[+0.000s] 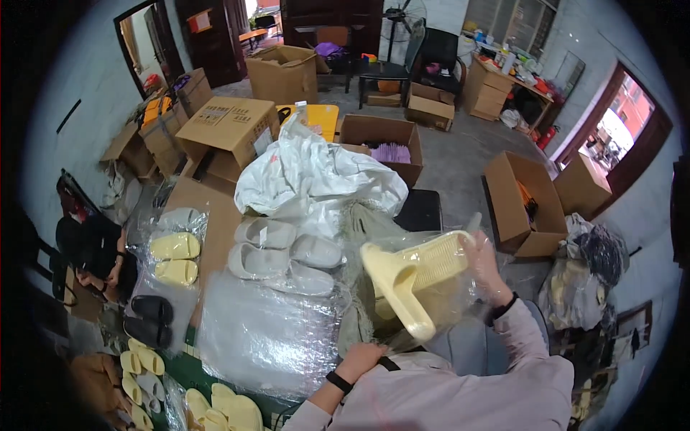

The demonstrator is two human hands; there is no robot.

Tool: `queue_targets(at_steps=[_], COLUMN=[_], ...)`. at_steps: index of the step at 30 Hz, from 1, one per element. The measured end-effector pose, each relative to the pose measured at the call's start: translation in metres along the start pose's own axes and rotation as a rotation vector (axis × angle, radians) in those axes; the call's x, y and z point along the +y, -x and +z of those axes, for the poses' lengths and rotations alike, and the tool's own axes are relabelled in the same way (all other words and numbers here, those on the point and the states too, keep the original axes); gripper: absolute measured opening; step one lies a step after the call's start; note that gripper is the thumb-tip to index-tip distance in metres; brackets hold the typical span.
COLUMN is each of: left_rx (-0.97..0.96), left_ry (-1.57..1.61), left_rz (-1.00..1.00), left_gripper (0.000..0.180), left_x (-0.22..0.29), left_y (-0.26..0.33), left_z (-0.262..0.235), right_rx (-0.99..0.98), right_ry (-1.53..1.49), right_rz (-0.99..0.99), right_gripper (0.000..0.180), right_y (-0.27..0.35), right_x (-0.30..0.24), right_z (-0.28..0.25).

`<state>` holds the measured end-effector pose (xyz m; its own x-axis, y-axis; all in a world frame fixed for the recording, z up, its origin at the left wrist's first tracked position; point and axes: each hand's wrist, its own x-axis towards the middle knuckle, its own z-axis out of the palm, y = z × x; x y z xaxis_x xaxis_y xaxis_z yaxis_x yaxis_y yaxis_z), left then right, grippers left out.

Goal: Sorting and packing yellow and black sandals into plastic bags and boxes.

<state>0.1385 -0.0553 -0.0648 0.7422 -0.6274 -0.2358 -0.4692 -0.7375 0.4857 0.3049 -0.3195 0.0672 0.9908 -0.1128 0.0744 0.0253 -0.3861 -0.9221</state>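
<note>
1. The right hand (pixel 483 267) is raised at the right, fingers closed on a clear plastic bag (pixel 431 302) holding a pair of pale yellow slippers (pixel 410 276); the slippers stand tilted above the person's lap, just right of the table.
2. The left hand (pixel 361 359) sits low by the bag's bottom edge; it seems to pinch the plastic, though the grip is partly hidden.
3. On the table, grey slippers (pixel 277 251) lie beside a sheet of clear bags (pixel 266 330); a white sack (pixel 316 176) is heaped behind them; yellow slippers (pixel 175 257) and black slippers (pixel 149 320) lie to the left.
</note>
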Motion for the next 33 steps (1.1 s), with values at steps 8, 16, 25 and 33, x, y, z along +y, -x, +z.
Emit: queue_targets(at_steps=[8, 16, 25, 33], left_rx=[0.06, 0.175, 0.274, 0.193], left_ry=[0.025, -0.032, 0.019, 0.044], left_rz=[0.257, 0.087, 0.109, 0.231], left_gripper=[0.01, 0.012, 0.014, 0.018], left_x=[0.019, 0.029, 0.035, 0.033], left_y=[-0.004, 0.003, 0.006, 0.0], left_z=[-0.028, -0.041, -0.047, -0.041], right_rx=[0.267, -0.325, -0.413, -0.493], right_ry=[-0.058, 0.926, 1.079, 0.938], right_rz=[0.012, -0.329, -0.427, -0.463], right_gripper=[0.033, 0.041, 0.014, 0.017], right_y=[0.038, 0.077, 0.066, 0.074], right_x=[0.075, 0.09, 0.133, 0.174], right_z=[0.071, 0.061, 0.081, 0.191])
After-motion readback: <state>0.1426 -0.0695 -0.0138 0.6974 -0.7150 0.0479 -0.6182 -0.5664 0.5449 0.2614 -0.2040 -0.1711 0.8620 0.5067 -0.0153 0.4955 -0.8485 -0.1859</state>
